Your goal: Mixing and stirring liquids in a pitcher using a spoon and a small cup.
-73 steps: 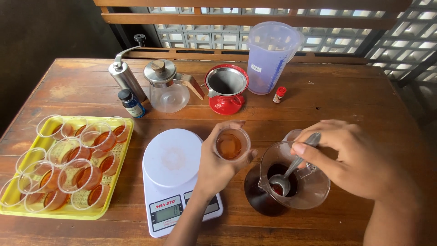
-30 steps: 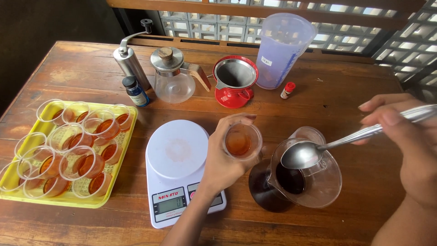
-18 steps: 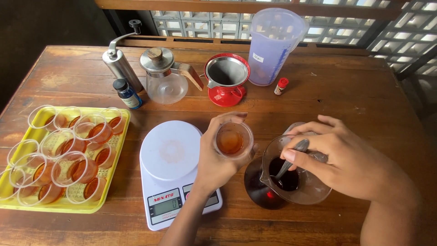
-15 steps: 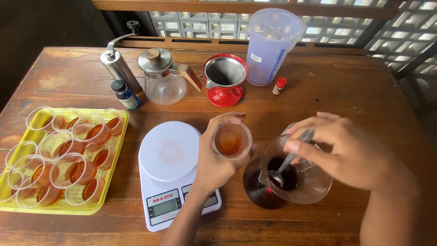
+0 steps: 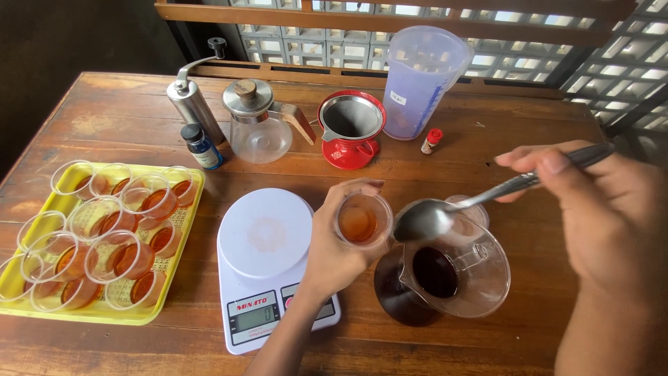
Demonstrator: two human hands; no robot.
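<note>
The white kitchen scale (image 5: 268,268) has a small grey screen (image 5: 252,319) at its front edge. The blue bottle (image 5: 202,147) and the clear jug (image 5: 423,82) carry 1 pale label each.

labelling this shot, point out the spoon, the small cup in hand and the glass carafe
spoon (image 5: 422,221), head view, on its bowl
small cup (image 5: 363,221), head view, on the amber liquid inside
glass carafe (image 5: 480,278), head view, on its clear wall

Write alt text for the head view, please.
The left hand holds a small clear cup of amber liquid while the right hand lifts a metal spoon beside it, above a glass jug of dark liquid. On the wooden table: a white scale and a yellow tray of filled cups.
</note>
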